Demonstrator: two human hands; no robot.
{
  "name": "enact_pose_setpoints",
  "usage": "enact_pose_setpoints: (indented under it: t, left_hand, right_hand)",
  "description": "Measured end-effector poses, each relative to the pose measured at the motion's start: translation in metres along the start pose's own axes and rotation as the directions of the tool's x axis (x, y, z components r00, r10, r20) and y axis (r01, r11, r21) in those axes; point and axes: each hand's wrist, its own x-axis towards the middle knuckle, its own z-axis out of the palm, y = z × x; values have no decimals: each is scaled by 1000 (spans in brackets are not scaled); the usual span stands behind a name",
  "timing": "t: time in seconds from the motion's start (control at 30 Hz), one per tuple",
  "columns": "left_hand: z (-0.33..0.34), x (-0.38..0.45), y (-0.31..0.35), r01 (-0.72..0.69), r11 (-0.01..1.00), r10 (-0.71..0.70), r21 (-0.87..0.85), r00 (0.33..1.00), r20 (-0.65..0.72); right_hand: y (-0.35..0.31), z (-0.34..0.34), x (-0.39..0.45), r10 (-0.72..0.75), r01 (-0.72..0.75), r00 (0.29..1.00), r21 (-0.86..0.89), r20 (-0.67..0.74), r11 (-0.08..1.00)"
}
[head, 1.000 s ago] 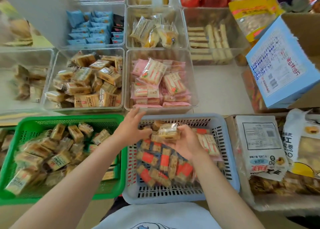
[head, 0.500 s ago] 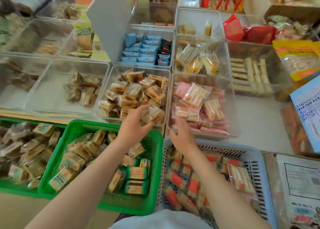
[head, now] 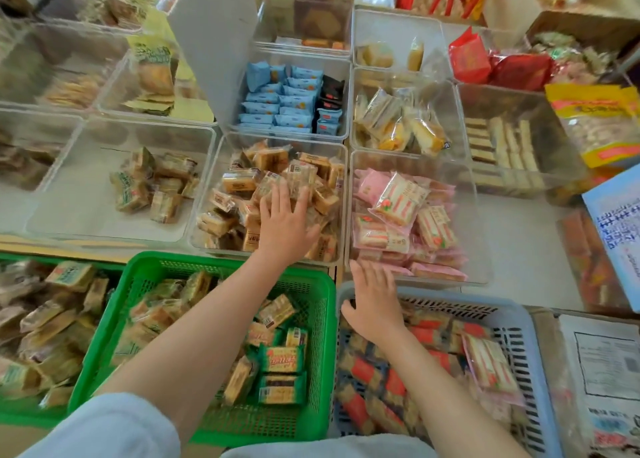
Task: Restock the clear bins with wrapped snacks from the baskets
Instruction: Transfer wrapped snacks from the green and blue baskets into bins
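The left hand [head: 285, 225] lay flat with fingers spread on the brown wrapped snacks [head: 273, 180] heaped in the clear bin [head: 341, 211], pressing on them and holding nothing. Just right of that bin stood another clear bin with pink wrapped snacks [head: 401, 211]. The right hand [head: 374, 301] hovered, fingers straight and slightly apart (nothing in it), over the far rim of the blue basket [head: 512, 314], just near of the pink bin. The green basket [head: 311, 284], just near of the brown-snack bin, held more wrapped snacks.
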Motion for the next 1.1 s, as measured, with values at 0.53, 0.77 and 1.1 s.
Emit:
enact_pose_setpoints:
  t: [0.53, 0.77, 1.1]
  left_hand:
    - [71, -73, 59, -399, 909, 383, 118, 913, 137]
    - [67, -73, 61, -395, 909, 369, 130, 910, 187]
    - [65, -73, 60, -412, 904, 382, 117, 899, 213]
  right_hand:
    - [62, 55, -44, 410, -402, 912, 208, 7, 892]
    - [85, 69, -26, 441, -441, 897, 165, 40, 882]
    - [81, 53, -29, 392, -391, 918, 299, 60, 871]
